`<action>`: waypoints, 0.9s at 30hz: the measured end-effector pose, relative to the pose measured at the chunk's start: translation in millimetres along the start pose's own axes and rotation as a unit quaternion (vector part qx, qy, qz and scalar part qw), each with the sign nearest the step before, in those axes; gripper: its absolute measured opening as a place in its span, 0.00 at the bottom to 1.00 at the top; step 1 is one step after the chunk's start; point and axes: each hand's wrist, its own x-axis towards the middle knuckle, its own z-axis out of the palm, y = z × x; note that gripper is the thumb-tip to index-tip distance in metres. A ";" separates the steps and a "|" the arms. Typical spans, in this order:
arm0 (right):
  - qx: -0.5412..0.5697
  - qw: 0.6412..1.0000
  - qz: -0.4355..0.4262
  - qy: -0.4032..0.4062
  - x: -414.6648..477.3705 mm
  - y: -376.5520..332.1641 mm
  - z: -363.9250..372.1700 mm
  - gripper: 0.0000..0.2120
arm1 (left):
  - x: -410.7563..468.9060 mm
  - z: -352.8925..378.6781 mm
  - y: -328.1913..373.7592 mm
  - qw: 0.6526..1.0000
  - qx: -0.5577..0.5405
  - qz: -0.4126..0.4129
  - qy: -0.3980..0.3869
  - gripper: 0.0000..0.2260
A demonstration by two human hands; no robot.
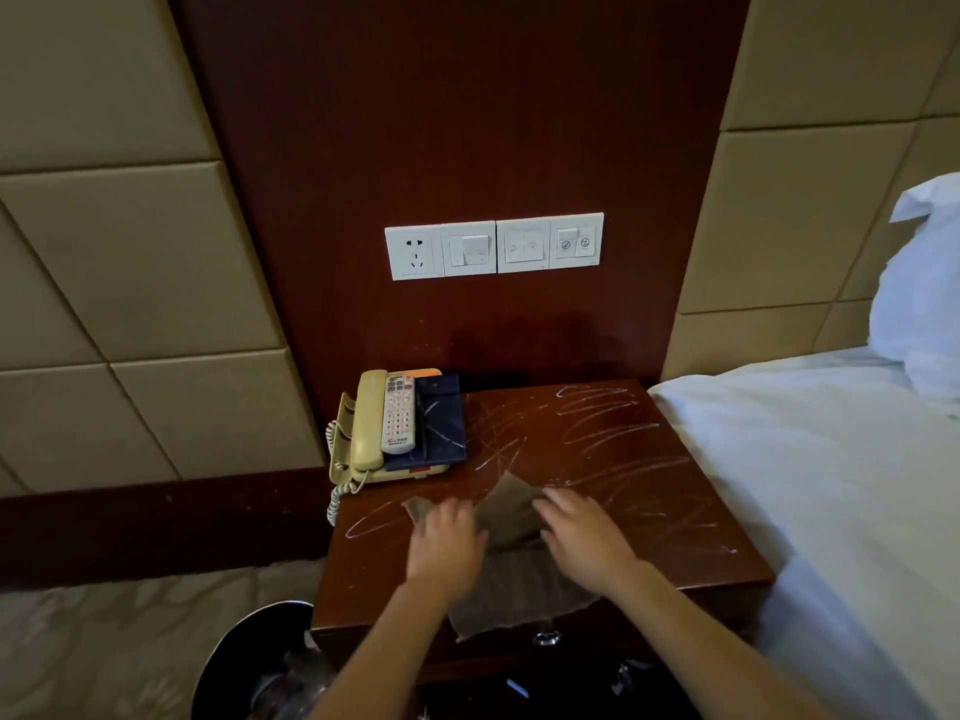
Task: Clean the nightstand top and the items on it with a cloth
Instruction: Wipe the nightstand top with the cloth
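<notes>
While the right hand [587, 537] lay spread on the cloth [511, 522] on the worktop [623, 485], the left hand [444, 543] touched it, grip blurred beyond telling.

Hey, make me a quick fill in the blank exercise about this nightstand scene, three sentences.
1. The left hand and right hand both rest on a brown ____.
2. The white remote lies on top of the beige ____.
3. Beside the nightstand, along its right edge, stands a white ____.
Missing words: cloth; telephone; bed.
</notes>
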 end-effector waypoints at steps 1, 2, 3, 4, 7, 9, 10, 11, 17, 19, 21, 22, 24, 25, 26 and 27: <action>-0.008 0.999 -0.022 -0.024 0.2 -3.6 12.8 0.24 | -0.7 13.0 7.1 0.999 0.020 0.026 -0.025 0.26; -0.013 0.998 -0.031 -0.044 0.0 -5.4 24.5 0.25 | -0.9 24.8 11.9 0.998 0.034 0.035 -0.044 0.27; -0.018 0.998 -0.032 -0.053 -0.3 -4.9 34.7 0.26 | -0.3 35.0 14.4 0.997 0.042 0.033 -0.054 0.28; -0.022 0.998 -0.028 -0.053 -0.6 -2.3 42.9 0.27 | 0.7 43.0 15.0 0.997 0.048 0.029 -0.054 0.29; -0.032 0.999 -0.019 -0.024 -0.1 9.2 55.3 0.27 | 2.9 58.4 13.5 0.997 0.069 0.027 -0.034 0.29; -0.037 0.999 -0.013 -0.010 0.2 15.3 58.4 0.27 | 2.7 64.4 14.2 0.996 0.080 0.029 -0.015 0.28; -0.037 0.999 -0.009 -0.006 0.0 18.3 59.3 0.27 | 2.7 66.0 16.3 0.996 0.083 0.033 -0.011 0.28; -0.037 0.999 -0.005 -0.003 -0.8 22.0 59.7 0.27 | 3.2 67.0 19.5 0.996 0.084 0.040 -0.010 0.28; -0.039 0.998 0.052 0.010 -27.6 78.1 52.5 0.28 | 11.2 81.0 74.5 0.991 0.077 0.112 -0.013 0.27; -0.052 0.995 0.082 0.021 -44.7 105.6 50.3 0.28 | 14.5 89.0 104.9 0.986 0.083 0.141 -0.025 0.27; -0.060 0.991 0.117 0.031 -62.7 133.2 48.8 0.29 | 18.9 96.4 136.2 0.981 0.086 0.171 -0.039 0.28; -0.064 0.988 0.134 0.034 -71.3 145.9 48.0 0.29 | 20.6 99.6 150.9 0.978 0.084 0.185 -0.046 0.28; -0.071 0.984 0.162 0.038 -85.2 166.1 46.4 0.29 | 22.0 103.3 174.4 0.972 0.082 0.211 -0.063 0.28; -0.069 0.982 0.172 0.036 -89.7 172.3 45.7 0.29 | 21.9 104.1 182.0 0.969 0.084 0.221 -0.070 0.27; -0.068 0.981 0.178 0.034 -92.4 175.3 45.2 0.29 | 21.9 104.4 186.3 0.967 0.086 0.228 -0.076 0.27; -0.071 0.980 0.181 0.033 -93.2 175.8 44.6 0.29 | 21.9 104.1 188.2 0.966 0.086 0.232 -0.080 0.28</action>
